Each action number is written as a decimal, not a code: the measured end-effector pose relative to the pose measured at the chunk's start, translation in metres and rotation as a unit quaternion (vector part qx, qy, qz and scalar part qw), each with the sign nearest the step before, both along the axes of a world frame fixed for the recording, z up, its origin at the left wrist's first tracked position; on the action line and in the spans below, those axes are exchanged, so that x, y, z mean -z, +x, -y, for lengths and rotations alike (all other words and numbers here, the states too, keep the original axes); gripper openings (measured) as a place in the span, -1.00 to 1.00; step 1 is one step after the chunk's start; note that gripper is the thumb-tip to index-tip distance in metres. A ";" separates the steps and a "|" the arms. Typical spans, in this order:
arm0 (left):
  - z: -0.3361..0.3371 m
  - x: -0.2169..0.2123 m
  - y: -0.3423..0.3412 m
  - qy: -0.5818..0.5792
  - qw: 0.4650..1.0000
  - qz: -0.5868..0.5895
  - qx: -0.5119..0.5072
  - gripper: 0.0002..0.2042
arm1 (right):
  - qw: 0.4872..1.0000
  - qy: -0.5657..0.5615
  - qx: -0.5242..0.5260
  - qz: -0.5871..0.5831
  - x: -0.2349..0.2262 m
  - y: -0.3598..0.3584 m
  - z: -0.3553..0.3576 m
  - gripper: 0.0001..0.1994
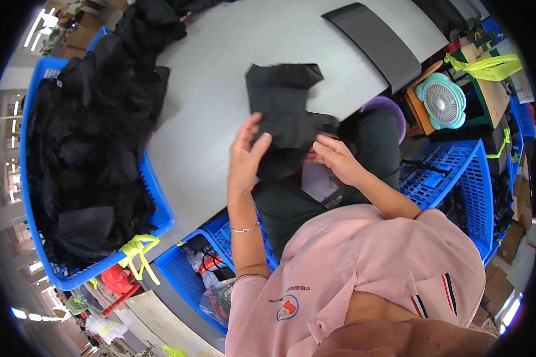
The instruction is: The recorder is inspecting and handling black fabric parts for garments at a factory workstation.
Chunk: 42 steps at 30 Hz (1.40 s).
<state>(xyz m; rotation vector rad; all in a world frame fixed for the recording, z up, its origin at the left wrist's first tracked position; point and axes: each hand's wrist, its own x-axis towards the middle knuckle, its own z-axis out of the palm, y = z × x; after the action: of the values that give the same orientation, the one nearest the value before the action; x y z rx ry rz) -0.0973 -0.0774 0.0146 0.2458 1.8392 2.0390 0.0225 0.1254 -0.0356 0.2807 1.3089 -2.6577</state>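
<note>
A black cut fabric piece (pixel 280 110) with angular flaps lies partly on the grey table and hangs over its near edge toward my lap. My left hand (pixel 246 156) is at its left edge, thumb and fingers apart, the fingertips close to the cloth. On the other side, my right hand (pixel 339 160) pinches the lower right edge of the piece between thumb and fingers. Part of the right thumb and fingertips is hidden by the hand and the fabric.
A blue basket (pixel 161 217) heaped with black fabric (pixel 95 149) stands left. A dark curved panel (pixel 375 44) lies on the table (pixel 208 77). To the right are a purple bin (pixel 393 107), a teal fan (pixel 442 101) and a blue crate (pixel 479 178).
</note>
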 end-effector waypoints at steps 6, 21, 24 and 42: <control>-0.018 0.014 -0.010 0.198 0.942 0.220 0.160 -0.56 | 0.985 -0.171 0.006 0.033 -0.009 -0.032 -0.018 -0.66; -0.042 0.043 -0.005 0.309 0.905 0.276 0.099 -0.73 | 0.940 -0.291 0.097 0.146 -0.012 -0.041 -0.035 -0.59; -0.044 0.046 -0.001 0.269 0.936 0.226 0.031 -0.80 | 0.950 -0.294 0.064 0.081 -0.003 -0.046 -0.021 -0.63; -0.060 0.039 0.007 -0.009 0.975 -0.073 -0.212 -0.85 | 0.994 0.069 0.049 0.065 -0.042 -0.055 -0.047 -0.75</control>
<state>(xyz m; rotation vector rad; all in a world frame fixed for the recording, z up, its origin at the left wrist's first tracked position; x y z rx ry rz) -0.0899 -0.0172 -0.0242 -0.0080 2.1472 2.3325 -0.0327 0.1720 0.0063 0.5385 1.4754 -2.5795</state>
